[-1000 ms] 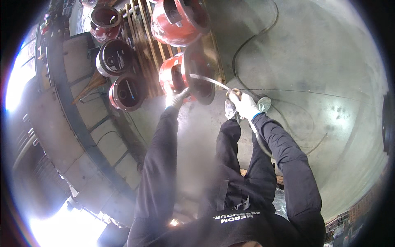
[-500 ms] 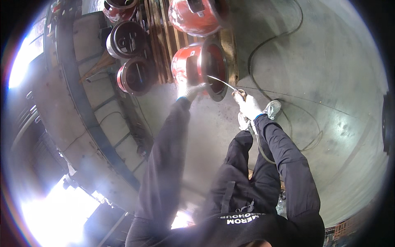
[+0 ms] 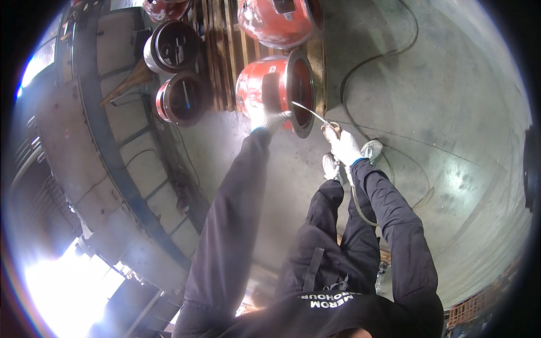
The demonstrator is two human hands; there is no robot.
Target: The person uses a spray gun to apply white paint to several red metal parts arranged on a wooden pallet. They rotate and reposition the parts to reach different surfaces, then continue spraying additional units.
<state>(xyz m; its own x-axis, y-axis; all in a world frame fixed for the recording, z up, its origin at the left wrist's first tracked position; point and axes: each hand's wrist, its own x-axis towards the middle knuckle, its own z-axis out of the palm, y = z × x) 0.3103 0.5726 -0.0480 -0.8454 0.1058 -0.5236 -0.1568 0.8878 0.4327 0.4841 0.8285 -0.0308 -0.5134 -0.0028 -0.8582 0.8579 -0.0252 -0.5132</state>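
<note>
the lower body is cut off by the bottom edge, and only dark sleeves, dark trousers and one pale shoe (image 3: 331,167) are seen below the hands. the right hand (image 3: 342,145), in a pale glove, is closed around the near end of a thin metal wand (image 3: 309,110); what the wand is joined to is hidden behind the glove, though a dark hose (image 3: 356,198) hangs just beneath the wrist. the wand slants up and left from that grip, and its far tip is lost against the dark mouth of a red round housing (image 3: 270,90). the left hand (image 3: 268,119), also gloved, is pressed flat against the housing's lower rim, just left of the wand; whether its fingers curl round the rim cannot be told. a pale haze blurs the floor under that arm. the housing rests on the near edge of a wooden pallet (image 3: 225,50), beyond both hands. further left, two dark-lined rings (image 3: 181,97) are seen, and another red housing (image 3: 276,22) is cut off at the top. the concrete floor (image 3: 451,124) is crossed by a black cable (image 3: 389,56) right of the grip. glare washes out the lower left
</note>
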